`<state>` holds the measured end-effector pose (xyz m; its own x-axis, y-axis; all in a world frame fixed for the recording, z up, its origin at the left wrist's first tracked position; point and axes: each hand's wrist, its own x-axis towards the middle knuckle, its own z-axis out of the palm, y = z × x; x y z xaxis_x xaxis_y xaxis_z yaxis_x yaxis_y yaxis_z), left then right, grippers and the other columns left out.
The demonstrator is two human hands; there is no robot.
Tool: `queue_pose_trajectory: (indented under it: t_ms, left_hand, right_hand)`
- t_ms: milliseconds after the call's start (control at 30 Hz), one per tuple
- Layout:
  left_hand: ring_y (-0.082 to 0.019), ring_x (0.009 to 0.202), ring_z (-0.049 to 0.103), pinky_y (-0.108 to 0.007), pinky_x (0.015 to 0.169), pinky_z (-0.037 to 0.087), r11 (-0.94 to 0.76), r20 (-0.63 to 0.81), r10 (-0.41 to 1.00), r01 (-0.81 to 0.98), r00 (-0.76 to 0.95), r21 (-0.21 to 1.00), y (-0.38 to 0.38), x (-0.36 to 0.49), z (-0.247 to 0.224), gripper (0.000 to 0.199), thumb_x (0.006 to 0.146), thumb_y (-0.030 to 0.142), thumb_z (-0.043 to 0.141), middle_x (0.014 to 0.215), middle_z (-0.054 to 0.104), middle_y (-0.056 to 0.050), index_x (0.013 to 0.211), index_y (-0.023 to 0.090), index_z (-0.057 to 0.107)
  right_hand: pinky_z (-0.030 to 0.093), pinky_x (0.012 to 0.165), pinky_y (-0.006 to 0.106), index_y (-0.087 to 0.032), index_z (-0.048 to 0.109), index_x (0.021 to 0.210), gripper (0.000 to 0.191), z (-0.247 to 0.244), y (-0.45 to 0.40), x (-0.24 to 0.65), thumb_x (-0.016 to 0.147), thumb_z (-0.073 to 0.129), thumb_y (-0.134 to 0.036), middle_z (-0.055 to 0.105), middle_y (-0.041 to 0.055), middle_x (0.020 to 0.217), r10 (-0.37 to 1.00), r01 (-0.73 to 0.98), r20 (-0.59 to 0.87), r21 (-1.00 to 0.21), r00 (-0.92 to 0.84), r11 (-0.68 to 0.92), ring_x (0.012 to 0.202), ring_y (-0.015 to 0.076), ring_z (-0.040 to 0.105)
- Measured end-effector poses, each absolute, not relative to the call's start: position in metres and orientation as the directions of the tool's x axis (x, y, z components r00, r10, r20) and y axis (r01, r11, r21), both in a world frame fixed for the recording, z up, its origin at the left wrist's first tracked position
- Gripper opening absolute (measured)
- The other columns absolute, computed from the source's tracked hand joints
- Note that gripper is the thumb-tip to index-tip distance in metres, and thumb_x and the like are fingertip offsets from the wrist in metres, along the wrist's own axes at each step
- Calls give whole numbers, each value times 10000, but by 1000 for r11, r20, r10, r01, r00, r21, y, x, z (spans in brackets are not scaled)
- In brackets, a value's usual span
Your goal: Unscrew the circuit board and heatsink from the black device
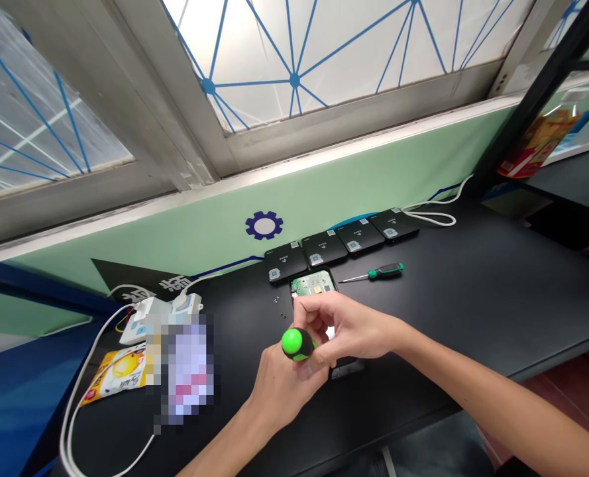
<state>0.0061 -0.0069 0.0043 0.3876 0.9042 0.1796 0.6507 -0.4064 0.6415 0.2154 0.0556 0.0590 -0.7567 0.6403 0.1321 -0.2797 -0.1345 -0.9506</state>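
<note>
My right hand [348,324] is curled round a screwdriver with a bright green and black handle [298,343]. Its butt end points up towards me, and the tip is hidden by the hands. My left hand [284,384] lies close below and to the left, against the right; its fingers are mostly hidden. Just beyond the hands is an opened black device case with a green circuit board [314,283], its lower part covered by my hands. A few small screws [276,300] lie left of it. A second screwdriver, green and black [386,270], lies to the right.
Several flat black boxes [324,248] with labels stand in a row along the wall. A white power strip [145,318] with cables, a yellow snack packet [120,372] and a pixelated item [189,364] are at left. A dark rack post [527,99] rises at right.
</note>
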Motion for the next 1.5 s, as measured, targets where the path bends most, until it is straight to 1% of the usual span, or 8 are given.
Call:
queue_pose_trajectory:
  t_ms: [100, 300, 433, 567, 733, 1067, 1367, 1500]
  left_hand:
    - [-210, 655, 737, -289, 595, 506, -388, 172, 914, 665, 368, 638, -8, 6, 4, 171, 963, 316, 743, 746, 737, 1, 813, 235, 747]
    - [-225, 713, 776, -297, 641, 558, -344, 119, 926, 668, 359, 660, -7, 5, 3, 136, 968, 345, 752, 804, 792, -1, 879, 262, 814]
    - [-236, 783, 806, -305, 684, 586, -338, 103, 927, 679, 362, 652, -7, 5, 5, 119, 976, 354, 760, 872, 828, 0, 940, 283, 849]
    - [-217, 769, 798, -297, 696, 585, -368, 135, 917, 670, 374, 645, -7, 6, 6, 161, 994, 340, 738, 834, 809, 22, 872, 284, 827]
    - [-202, 682, 739, -290, 632, 551, -383, 161, 916, 676, 368, 629, -7, 7, 6, 169, 976, 320, 735, 761, 759, 15, 825, 254, 770]
    - [-211, 678, 722, -280, 615, 530, -361, 138, 925, 711, 353, 603, -7, 5, 3, 176, 945, 326, 759, 753, 721, -11, 818, 228, 686]
    - [-207, 690, 714, -291, 677, 561, -385, 145, 915, 710, 376, 589, -7, 5, 1, 259, 997, 353, 727, 745, 693, -12, 780, 225, 673]
    - [-217, 698, 712, -295, 652, 554, -376, 127, 918, 723, 375, 579, -7, 5, 3, 284, 1002, 383, 721, 745, 701, -23, 770, 227, 675]
  right_hand:
    - [371, 511, 220, -202, 675, 902, 447, 61, 56, 216, 732, 1077, -298, 688, -85, 724, 638, -263, 137, -959, -758, -106, 559, 83, 540]
    - [380, 522, 228, -194, 704, 927, 421, 64, 56, 217, 784, 1053, -382, 656, -85, 681, 605, -231, 121, -967, -787, -106, 562, 92, 530]
    - [405, 526, 235, -184, 720, 951, 422, 67, 56, 218, 824, 1028, -444, 698, -60, 741, 582, -232, 123, -966, -804, -116, 574, 95, 557]
    - [428, 538, 240, -172, 745, 1004, 419, 70, 56, 218, 861, 998, -474, 715, -39, 800, 558, -226, 127, -967, -820, -113, 600, 102, 582]
    - [430, 562, 241, -171, 764, 1019, 398, 68, 55, 218, 855, 1001, -446, 698, -44, 786, 580, -201, 116, -976, -806, -85, 628, 107, 571]
    - [370, 575, 261, -196, 770, 972, 352, 64, 54, 218, 813, 1031, -371, 674, -52, 797, 621, -162, 102, -986, -777, -41, 661, 110, 508]
    - [408, 579, 251, -221, 644, 1000, 509, 60, 54, 216, 754, 1080, -315, 749, -59, 863, 641, -248, 105, -959, -761, -138, 649, 104, 577]
    - [378, 574, 252, -216, 629, 961, 516, 58, 55, 216, 754, 1085, -339, 715, -66, 830, 639, -228, 113, -968, -761, -100, 644, 95, 521]
